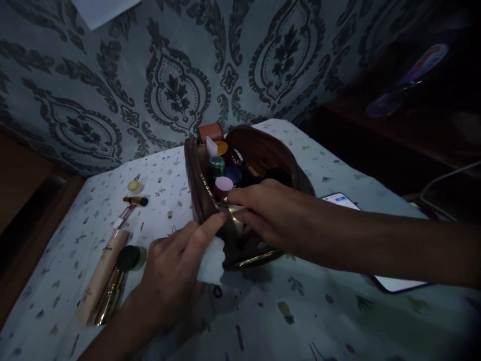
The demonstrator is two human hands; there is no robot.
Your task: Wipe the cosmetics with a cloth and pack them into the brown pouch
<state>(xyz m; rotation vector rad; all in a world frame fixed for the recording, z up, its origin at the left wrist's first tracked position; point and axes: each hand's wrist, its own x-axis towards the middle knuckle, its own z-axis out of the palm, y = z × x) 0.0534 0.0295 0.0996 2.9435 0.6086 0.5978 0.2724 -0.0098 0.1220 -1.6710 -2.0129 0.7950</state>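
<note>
A brown zippered cosmetic bag (193,180) stands open on the table, several small jars and bottles inside. My right hand (268,210) reaches into its near end, thumb and fingers closed around a small, shiny, pale item (236,213) that is mostly hidden. Just behind those fingertips is a pink-lidded container (224,185), with a green-lidded jar (217,165) and a yellow-orange lid (221,147) farther back. My left hand (176,265) is closed on a crumpled white tissue (212,263), its index fingertip at the bag's zippered edge.
Left of the bag lie a beige tube (103,276), a gold bottle (108,301), a dark-lidded jar (128,258), a gold-and-black tube (135,200) and a small yellowish jar (135,187). A phone (400,284) lies under my right forearm. Behind is a patterned wall (229,80).
</note>
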